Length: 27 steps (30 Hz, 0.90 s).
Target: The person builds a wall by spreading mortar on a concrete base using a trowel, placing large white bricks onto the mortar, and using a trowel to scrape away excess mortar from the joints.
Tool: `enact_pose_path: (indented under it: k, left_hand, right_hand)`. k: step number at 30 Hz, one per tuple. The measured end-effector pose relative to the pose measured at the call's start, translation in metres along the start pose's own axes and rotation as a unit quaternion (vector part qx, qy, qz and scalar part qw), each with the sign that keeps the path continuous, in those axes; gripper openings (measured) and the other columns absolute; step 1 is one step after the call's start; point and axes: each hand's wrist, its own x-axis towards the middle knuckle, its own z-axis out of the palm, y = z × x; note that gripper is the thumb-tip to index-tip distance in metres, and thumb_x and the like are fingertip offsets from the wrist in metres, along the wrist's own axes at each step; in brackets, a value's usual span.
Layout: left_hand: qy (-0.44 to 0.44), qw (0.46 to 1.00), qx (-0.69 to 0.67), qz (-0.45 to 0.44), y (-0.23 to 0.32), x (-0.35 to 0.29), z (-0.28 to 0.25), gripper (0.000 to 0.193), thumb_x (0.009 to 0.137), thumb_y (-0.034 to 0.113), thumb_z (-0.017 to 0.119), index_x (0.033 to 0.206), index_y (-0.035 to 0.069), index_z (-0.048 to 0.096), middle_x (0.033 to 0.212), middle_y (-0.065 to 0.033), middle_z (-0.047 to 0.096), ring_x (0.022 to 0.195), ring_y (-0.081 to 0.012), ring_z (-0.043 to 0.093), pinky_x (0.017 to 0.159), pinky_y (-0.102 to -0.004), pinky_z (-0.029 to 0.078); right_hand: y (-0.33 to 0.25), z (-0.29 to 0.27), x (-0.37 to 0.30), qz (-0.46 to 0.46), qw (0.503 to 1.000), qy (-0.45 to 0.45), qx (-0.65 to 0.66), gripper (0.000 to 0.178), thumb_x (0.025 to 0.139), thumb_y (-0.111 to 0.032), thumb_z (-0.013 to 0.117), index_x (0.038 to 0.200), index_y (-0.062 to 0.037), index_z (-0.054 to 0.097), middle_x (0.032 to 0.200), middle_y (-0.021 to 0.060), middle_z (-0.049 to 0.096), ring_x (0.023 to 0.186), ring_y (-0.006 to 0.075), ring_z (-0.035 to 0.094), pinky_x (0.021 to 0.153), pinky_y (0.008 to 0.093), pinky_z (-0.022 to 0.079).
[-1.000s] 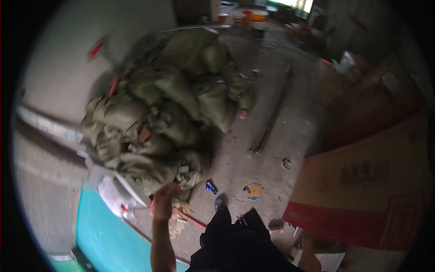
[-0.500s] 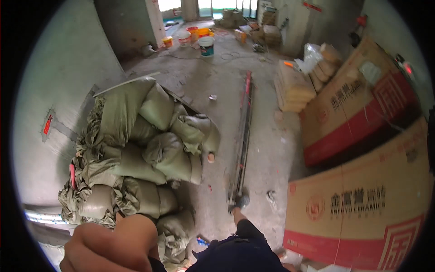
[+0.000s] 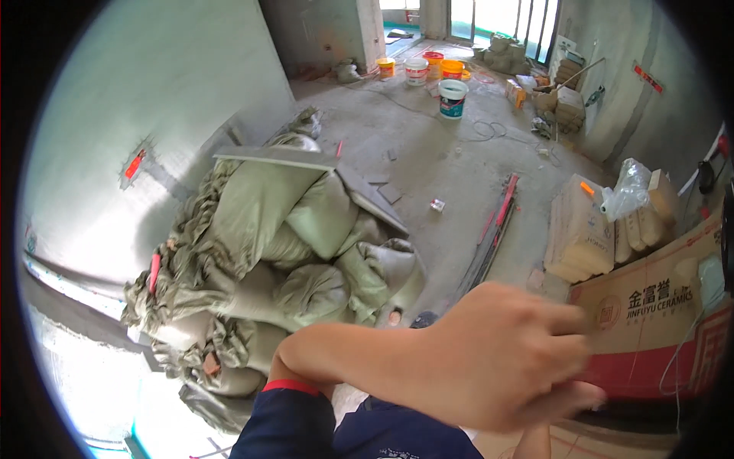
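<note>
Coming from the lower edge in a navy sleeve with red trim, my left arm crosses in front of my body. My left hand [image 3: 508, 356] is raised at the right of centre, back of the hand up, fingers curled and slightly blurred; whatever they may close on is hidden. Below it a bit of my right forearm [image 3: 534, 442] shows, while the right hand itself is hidden behind the left. Farther down behind the left hand lie long dark and red bars [image 3: 501, 222] on the concrete floor. A large tile carton [image 3: 634, 336] stands right of the hand.
Stuffed green woven sacks [image 3: 267, 229] are piled at the left against the wall, grey boards [image 3: 279, 157] on top. Several buckets [image 3: 452, 103] stand farther back. Paper packs [image 3: 581, 229] and clear plastic [image 3: 628, 187] sit at the right. A loose cable [image 3: 489, 130] lies on the floor.
My view has turned left, so the scene has moved to the right. My left arm, bent at the lower left before, now reaches across to the right. Part of the right forearm has come into view.
</note>
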Motion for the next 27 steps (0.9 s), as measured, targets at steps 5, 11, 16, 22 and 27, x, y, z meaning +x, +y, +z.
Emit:
enact_pose_path:
  k: [5,11,16,22,27]
  left_hand:
    - [-0.131,0.975,0.050,-0.169,-0.186,-0.029,0.031,0.030,0.083,0.035,0.070,0.081,0.007,0.059,0.076,-0.0074,0.058,0.065,-0.0265,0.061,0.053,-0.0358,0.046]
    - [-0.340,0.813,0.194,-0.432,-0.340,-0.068,0.042,0.041,0.083,0.044,0.065,0.095,0.005,0.060,0.089,-0.0167,0.064,0.088,-0.0358,0.064,0.075,-0.0432,0.052]
    - [-0.382,0.799,0.056,-0.461,-0.417,-0.043,0.022,0.050,0.087,0.050,0.059,0.110,0.006,0.058,0.099,-0.0178,0.064,0.098,-0.0376,0.062,0.082,-0.0462,0.051]
    - [-0.345,0.848,0.117,-0.385,-0.539,0.046,0.014,0.052,0.087,0.047,0.061,0.116,0.005,0.055,0.095,-0.0157,0.061,0.091,-0.0347,0.061,0.077,-0.0439,0.050]
    - [-0.327,0.860,0.081,-0.382,-0.662,0.112,0.017,0.050,0.087,0.045,0.063,0.117,0.007,0.056,0.101,-0.0158,0.062,0.095,-0.0351,0.061,0.080,-0.0426,0.049]
  right_hand:
    - [-0.048,0.014,0.079,0.061,0.996,-0.052,-0.042,0.016,0.089,-0.023,0.058,0.090,-0.0069,0.058,0.076,0.0015,0.056,0.064,0.0116,0.057,0.052,0.0233,0.041]
    - [0.015,-0.028,0.109,0.292,0.946,0.132,0.041,0.012,0.087,-0.020,0.055,0.086,-0.0085,0.057,0.075,0.0047,0.056,0.059,0.0168,0.057,0.046,0.0304,0.043]
    - [-0.014,0.040,0.159,0.403,0.908,0.106,0.034,0.012,0.087,-0.021,0.053,0.086,-0.0090,0.057,0.074,0.0047,0.056,0.058,0.0175,0.057,0.046,0.0314,0.044]
    - [-0.073,0.091,0.298,0.380,0.923,0.052,0.010,0.013,0.087,-0.021,0.051,0.085,-0.0095,0.057,0.074,0.0046,0.057,0.057,0.0183,0.057,0.046,0.0327,0.044]
    - [-0.139,0.132,0.458,0.295,0.955,0.038,0.018,0.013,0.086,-0.020,0.055,0.081,-0.0079,0.057,0.072,0.0069,0.058,0.055,0.0188,0.057,0.044,0.0338,0.044]
